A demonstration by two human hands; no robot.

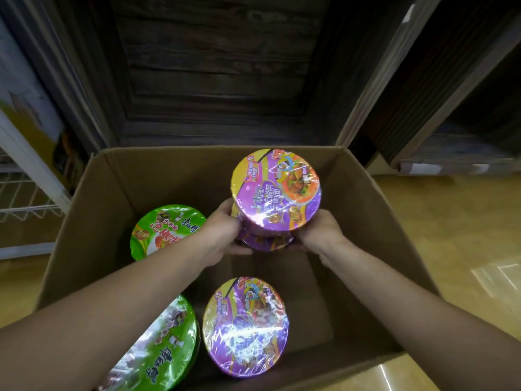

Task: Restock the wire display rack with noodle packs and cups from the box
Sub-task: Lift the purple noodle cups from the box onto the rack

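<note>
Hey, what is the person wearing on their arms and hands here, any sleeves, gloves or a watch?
Nothing visible. The left hand and right hand are bare, no gloves; the left forearm and right forearm show no sleeves, watch or bracelet.

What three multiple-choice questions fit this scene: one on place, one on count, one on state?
1. The wire rack stands where? A) left of the box B) right of it C) inside it
2. How many green-lidded cups in the box? A) one B) two C) four
3. The raised purple cup is A) on the floor B) gripped by both hands C) on the rack
1 A: it shows at the left edge. 2 B: two green lids show. 3 B: left hand and right hand curl round it.
</note>
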